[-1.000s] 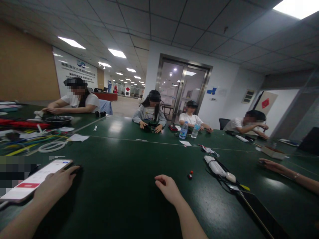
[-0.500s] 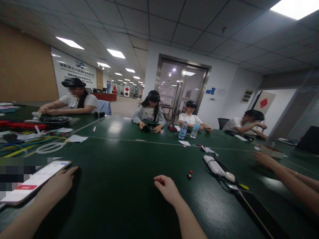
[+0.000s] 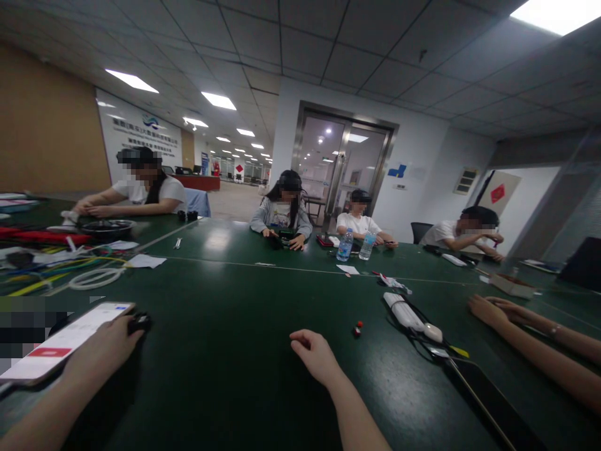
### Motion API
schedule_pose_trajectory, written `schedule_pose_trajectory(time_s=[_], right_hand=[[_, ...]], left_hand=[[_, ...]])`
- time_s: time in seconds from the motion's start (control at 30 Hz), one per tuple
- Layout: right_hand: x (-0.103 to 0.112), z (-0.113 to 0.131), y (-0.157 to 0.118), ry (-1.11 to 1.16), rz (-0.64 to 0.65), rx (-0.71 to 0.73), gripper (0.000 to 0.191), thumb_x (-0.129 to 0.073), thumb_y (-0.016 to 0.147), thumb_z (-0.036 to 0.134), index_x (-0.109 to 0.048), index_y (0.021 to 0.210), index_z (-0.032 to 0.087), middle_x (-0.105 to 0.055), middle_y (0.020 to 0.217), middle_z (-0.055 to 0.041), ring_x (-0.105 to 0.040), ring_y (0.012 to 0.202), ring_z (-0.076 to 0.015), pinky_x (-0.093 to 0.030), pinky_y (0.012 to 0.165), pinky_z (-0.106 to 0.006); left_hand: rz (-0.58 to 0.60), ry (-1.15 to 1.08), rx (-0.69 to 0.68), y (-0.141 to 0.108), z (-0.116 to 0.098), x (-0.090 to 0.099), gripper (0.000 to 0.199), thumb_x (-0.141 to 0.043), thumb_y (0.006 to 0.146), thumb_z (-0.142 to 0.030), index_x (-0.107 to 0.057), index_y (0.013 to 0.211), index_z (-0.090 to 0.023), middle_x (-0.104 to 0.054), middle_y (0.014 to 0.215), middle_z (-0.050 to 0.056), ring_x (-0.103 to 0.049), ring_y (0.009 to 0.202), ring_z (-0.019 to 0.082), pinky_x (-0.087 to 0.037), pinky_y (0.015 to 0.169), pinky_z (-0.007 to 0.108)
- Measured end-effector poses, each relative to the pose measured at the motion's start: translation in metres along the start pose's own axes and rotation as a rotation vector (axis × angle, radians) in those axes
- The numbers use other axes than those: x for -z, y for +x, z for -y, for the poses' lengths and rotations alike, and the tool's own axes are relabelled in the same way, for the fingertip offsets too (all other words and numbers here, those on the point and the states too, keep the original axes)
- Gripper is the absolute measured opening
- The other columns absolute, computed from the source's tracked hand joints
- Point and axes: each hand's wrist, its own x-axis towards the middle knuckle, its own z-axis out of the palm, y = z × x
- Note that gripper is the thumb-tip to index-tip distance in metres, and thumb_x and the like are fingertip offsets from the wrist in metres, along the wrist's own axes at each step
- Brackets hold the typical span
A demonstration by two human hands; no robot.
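While your left hand (image 3: pixel 101 347) lay across the right edge of the phone (image 3: pixel 77 334) in the head view, its fingertips met a small black thing (image 3: pixel 139 321) just beyond the phone's far end, at the left of the table (image 3: pixel 211 351). Whether you had pinched it or merely touched it, the view did not show. Your right hand (image 3: pixel 315 356) rested near the middle, loosely curled rather than clenched, with nothing visible in it.

The black thing seemed likely to be light and stiff, best taken by its sides between thumb and forefinger. The phone looked flat, rigid and probably slick, with glass that could crack; its long edges offered the safer hold.

Compared with half a second earlier, your left fingers had drawn in from their outstretched pose, and the black thing showed plainly. Your right hand had stayed put. A co-worker's hands (image 3: pixel 488 311) had come away from the box (image 3: pixel 514 289).
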Motion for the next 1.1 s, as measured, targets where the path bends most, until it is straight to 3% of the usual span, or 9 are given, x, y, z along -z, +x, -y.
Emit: schedule_pose_trajectory(time_s=[0.23,0.37,0.5,0.57,0.67,0.77,0.9,1.1], right_hand=[[0.000,-0.001,-0.001,0.016,0.009,-0.001,0.026,-0.052,0.078,0.029,-0.061,0.102,0.025,-0.061,0.101,0.0002,-0.056,0.095,-0.0179,-0.044,0.080,-0.031],[-0.001,-0.002,-0.002,0.023,0.010,-0.018,0.025,-0.052,0.078,0.029,-0.061,0.102,0.026,-0.061,0.101,0.0002,-0.056,0.095,-0.0185,-0.044,0.079,-0.032],[-0.005,-0.002,-0.001,0.009,0.022,-0.007,0.026,-0.052,0.078,0.029,-0.061,0.102,0.027,-0.062,0.098,0.0002,-0.057,0.091,-0.0184,-0.045,0.077,-0.032],[-0.008,0.001,-0.002,-0.008,0.022,0.008,0.026,-0.052,0.078,0.028,-0.060,0.103,0.027,-0.061,0.096,-0.0001,-0.058,0.088,-0.0179,-0.046,0.075,-0.031],[-0.013,0.012,-0.007,-0.054,0.017,0.071,0.027,-0.052,0.078,0.028,-0.059,0.105,0.028,-0.059,0.095,-0.0004,-0.057,0.084,-0.0166,-0.045,0.073,-0.030],[-0.018,0.027,-0.015,-0.119,0.111,0.170,0.033,-0.060,0.073,0.029,-0.059,0.105,0.032,-0.056,0.096,0.0010,-0.054,0.083,-0.0162,-0.044,0.072,-0.029],[-0.025,0.037,-0.020,-0.209,0.234,0.258,0.039,-0.070,0.063,0.032,-0.062,0.101,0.031,-0.053,0.100,0.0010,-0.051,0.090,-0.0185,-0.041,0.075,-0.029],[-0.045,0.035,-0.018,-0.304,0.212,0.294,0.029,-0.067,0.066,0.030,-0.062,0.095,0.030,-0.052,0.099,0.0010,-0.050,0.092,-0.0187,-0.039,0.080,-0.031]], left_hand=[[0.058,0.092,0.002,-0.001,-0.007,0.001,0.047,-0.029,0.084,-0.027,-0.045,0.119,-0.001,-0.054,0.118,0.021,-0.053,0.106,0.028,-0.039,0.091,0.035],[0.057,-0.012,-0.029,-0.008,-0.029,0.000,0.050,-0.026,0.085,-0.031,-0.042,0.123,-0.001,-0.050,0.122,0.022,-0.051,0.109,0.031,-0.039,0.091,0.039],[0.137,-0.222,-0.074,-0.020,-0.062,-0.012,0.053,-0.031,0.083,-0.032,-0.032,0.128,-0.005,-0.051,0.123,0.018,-0.053,0.108,0.028,-0.042,0.090,0.038],[0.222,-0.364,-0.174,-0.030,-0.081,-0.020,0.055,-0.036,0.080,-0.032,-0.030,0.130,-0.011,-0.053,0.123,0.013,-0.052,0.110,0.024,-0.040,0.093,0.035],[0.417,-0.525,-0.426,-0.050,-0.106,-0.029,0.060,-0.048,0.074,-0.034,-0.031,0.129,-0.021,-0.056,0.121,0.004,-0.049,0.114,0.020,-0.033,0.100,0.032],[0.554,-0.601,-0.562,-0.068,-0.122,-0.030,0.063,-0.055,0.071,-0.032,-0.032,0.129,-0.026,-0.056,0.120,0.001,-0.046,0.116,0.019,-0.028,0.104,0.033],[0.604,-0.617,-0.580,-0.078,-0.128,-0.023,0.065,-0.057,0.070,-0.029,-0.032,0.129,-0.027,-0.054,0.123,0.002,-0.043,0.118,0.020,-0.026,0.105,0.036],[0.640,-0.598,-0.592,-0.079,-0.127,-0.018,0.062,-0.060,0.069,-0.036,-0.039,0.127,-0.029,-0.052,0.125,0.001,-0.042,0.119,0.021,-0.029,0.103,0.038]])
